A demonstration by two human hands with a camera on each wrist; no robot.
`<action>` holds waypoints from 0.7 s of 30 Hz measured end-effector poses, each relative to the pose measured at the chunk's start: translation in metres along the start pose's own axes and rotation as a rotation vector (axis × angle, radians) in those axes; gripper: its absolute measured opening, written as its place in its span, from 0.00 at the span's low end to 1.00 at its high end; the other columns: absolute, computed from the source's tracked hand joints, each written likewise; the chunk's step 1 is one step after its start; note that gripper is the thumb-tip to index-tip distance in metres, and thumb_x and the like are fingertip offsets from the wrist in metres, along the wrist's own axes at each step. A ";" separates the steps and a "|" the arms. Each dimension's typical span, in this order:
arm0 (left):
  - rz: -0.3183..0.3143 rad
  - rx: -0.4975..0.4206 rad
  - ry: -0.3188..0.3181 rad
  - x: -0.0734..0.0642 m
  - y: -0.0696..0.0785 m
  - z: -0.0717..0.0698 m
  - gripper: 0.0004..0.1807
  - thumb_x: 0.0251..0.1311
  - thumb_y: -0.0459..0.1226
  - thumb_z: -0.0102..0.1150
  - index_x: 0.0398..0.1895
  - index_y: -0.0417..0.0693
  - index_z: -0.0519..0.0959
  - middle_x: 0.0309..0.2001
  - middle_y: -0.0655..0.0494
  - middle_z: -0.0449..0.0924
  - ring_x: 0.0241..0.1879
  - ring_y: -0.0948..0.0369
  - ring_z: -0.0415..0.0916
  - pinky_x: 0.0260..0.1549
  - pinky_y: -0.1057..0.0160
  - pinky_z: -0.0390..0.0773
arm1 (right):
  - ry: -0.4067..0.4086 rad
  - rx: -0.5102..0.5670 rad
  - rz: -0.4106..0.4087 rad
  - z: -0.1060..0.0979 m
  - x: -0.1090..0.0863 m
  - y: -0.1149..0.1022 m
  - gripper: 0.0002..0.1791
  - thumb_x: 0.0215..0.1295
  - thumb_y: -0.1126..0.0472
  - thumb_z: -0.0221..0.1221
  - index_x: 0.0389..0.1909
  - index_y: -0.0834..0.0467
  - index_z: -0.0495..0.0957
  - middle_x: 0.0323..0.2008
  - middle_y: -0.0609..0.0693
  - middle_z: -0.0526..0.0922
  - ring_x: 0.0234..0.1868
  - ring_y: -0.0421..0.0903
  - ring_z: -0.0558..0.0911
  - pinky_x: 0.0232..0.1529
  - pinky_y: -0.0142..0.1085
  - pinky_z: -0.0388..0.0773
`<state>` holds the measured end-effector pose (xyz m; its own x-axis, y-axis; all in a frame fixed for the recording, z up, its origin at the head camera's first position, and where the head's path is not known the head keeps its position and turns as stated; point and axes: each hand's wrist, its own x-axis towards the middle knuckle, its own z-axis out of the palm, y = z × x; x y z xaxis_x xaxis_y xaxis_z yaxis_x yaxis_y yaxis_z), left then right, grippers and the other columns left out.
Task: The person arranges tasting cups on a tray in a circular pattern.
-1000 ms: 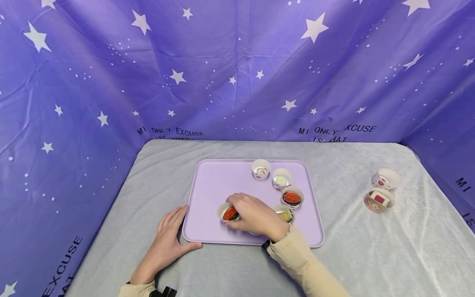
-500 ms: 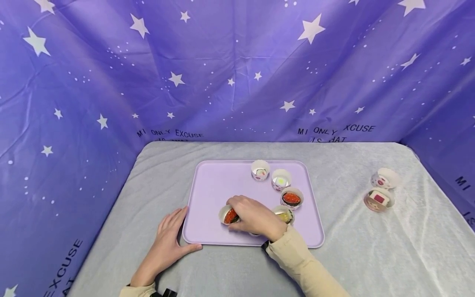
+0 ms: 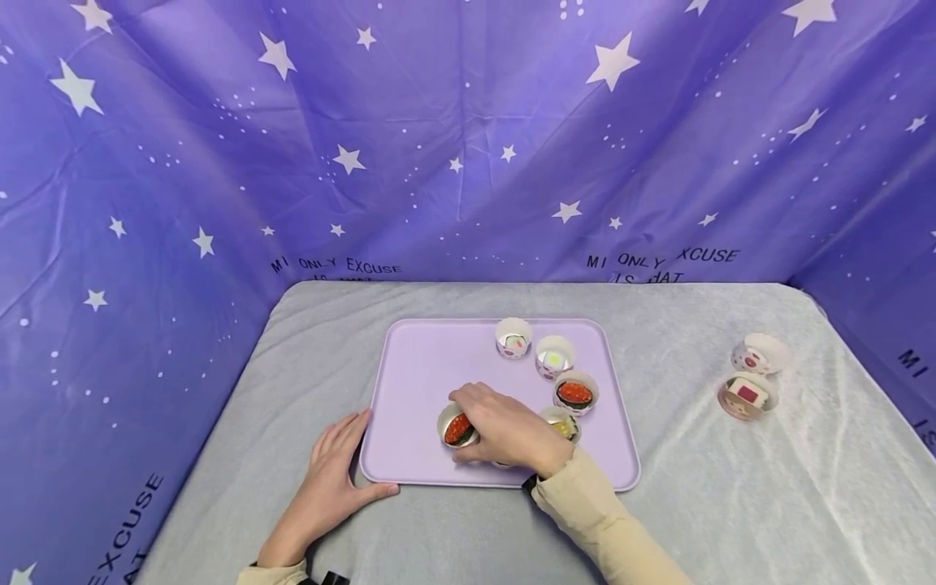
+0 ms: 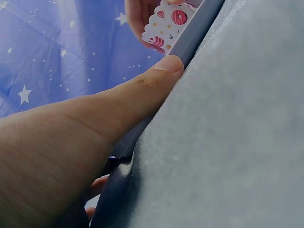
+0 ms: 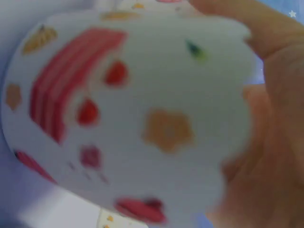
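Note:
In the head view my right hand (image 3: 508, 426) grips a small white paper baking cup (image 3: 444, 422) by its right side. A piece of toy sushi (image 3: 459, 430) with an orange-red topping lies inside. The left wrist view shows fingers on a cup (image 4: 164, 31) printed with doughnuts. Close to the right wrist camera is a blurred cup (image 5: 166, 85) with a cake print; whether it is the gripped one I cannot tell. My left hand (image 3: 329, 479) rests at the near left corner of the lilac tray (image 3: 424, 357), thumb along the front edge, fingers along the left side.
Along the tray's right part stand several filled cups, among them a rear cup (image 3: 514, 340), one with red-topped sushi (image 3: 575, 394) and a yellow-filled one (image 3: 561, 424). Another sits partly under my right hand. Two more cups (image 3: 760, 353) stand on the grey cloth at right.
My right hand and the gripped cup have shifted slightly right, towards the cups on that side. My left hand stays at the tray corner.

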<state>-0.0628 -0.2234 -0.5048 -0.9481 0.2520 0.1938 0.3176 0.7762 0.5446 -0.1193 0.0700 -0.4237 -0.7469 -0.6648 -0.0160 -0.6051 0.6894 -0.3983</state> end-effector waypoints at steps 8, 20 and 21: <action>0.000 0.005 0.004 0.000 0.001 0.001 0.63 0.37 0.62 0.77 0.76 0.43 0.59 0.70 0.40 0.65 0.71 0.45 0.57 0.68 0.40 0.48 | 0.074 0.019 -0.018 -0.015 -0.009 0.003 0.42 0.55 0.42 0.70 0.66 0.59 0.70 0.59 0.50 0.77 0.60 0.44 0.75 0.63 0.39 0.74; 0.004 0.010 0.010 0.000 0.004 -0.001 0.62 0.39 0.61 0.77 0.75 0.41 0.60 0.70 0.39 0.66 0.71 0.44 0.57 0.68 0.40 0.49 | 0.157 0.012 -0.008 -0.038 -0.034 0.012 0.42 0.58 0.43 0.69 0.68 0.58 0.68 0.65 0.51 0.74 0.68 0.48 0.71 0.68 0.44 0.70; 0.001 0.009 0.007 0.000 0.004 -0.001 0.62 0.39 0.61 0.77 0.75 0.42 0.60 0.70 0.39 0.66 0.71 0.44 0.57 0.68 0.40 0.48 | 0.172 0.002 -0.010 -0.041 -0.037 0.014 0.41 0.58 0.43 0.69 0.68 0.58 0.68 0.65 0.51 0.74 0.68 0.49 0.71 0.68 0.45 0.70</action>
<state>-0.0612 -0.2211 -0.5015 -0.9475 0.2491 0.2003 0.3188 0.7809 0.5371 -0.1113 0.1155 -0.3913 -0.7773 -0.6123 0.1446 -0.6120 0.6826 -0.3993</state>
